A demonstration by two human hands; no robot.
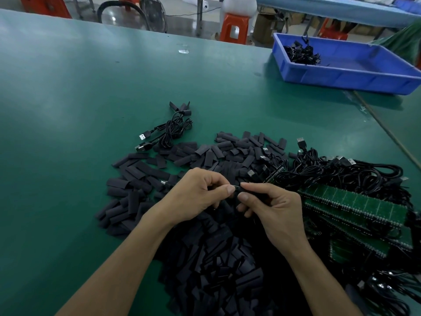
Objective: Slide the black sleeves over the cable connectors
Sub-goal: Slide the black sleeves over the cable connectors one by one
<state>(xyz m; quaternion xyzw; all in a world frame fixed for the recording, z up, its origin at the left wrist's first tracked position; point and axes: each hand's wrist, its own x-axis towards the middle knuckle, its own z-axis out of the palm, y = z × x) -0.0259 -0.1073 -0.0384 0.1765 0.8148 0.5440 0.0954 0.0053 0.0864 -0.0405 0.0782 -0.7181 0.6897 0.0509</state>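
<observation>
Both hands meeting at the fingertips, pinching

My left hand [193, 197] reaches in from the lower left with its back turned up and the wrist slightly bent. Its thumb and forefinger pinch one end of a small black piece [237, 188], and the other fingers are curled underneath. My right hand [275, 210] comes from the lower right, forefinger on top and thumb below, holding the other end of the same piece, with its remaining fingers loosely curled beneath. Both forearms are bare and run up from the bottom edge, converging until the fingertips of the two hands almost touch.
</observation>
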